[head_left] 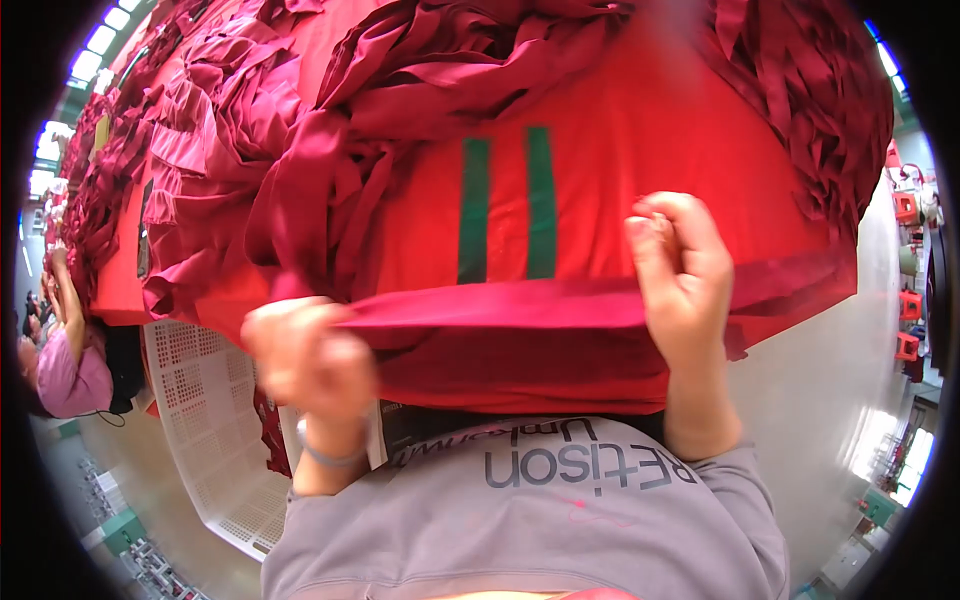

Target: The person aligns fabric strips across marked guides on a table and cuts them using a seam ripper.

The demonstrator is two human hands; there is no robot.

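left hand (310,355) blurred, clenched on maroon fabric strip (500,306); right hand (688,265) upright, fingers curled toward thumb, cannot tell whether grasping anything.

A red cloth (765,200) covers the counter (610,140) and hangs over its near edge, below the fingers. Beyond the left fingers (345,365), a large heap of maroon strips (215,140) lies tangled, with a dark flat object (145,230) farther left of those fingers. Between the left and right fingers (690,215), slightly beyond them, two green strips (540,200) lie side by side, apart. Another maroon heap (790,90) lies beyond the right fingers, toward the counter's right edge
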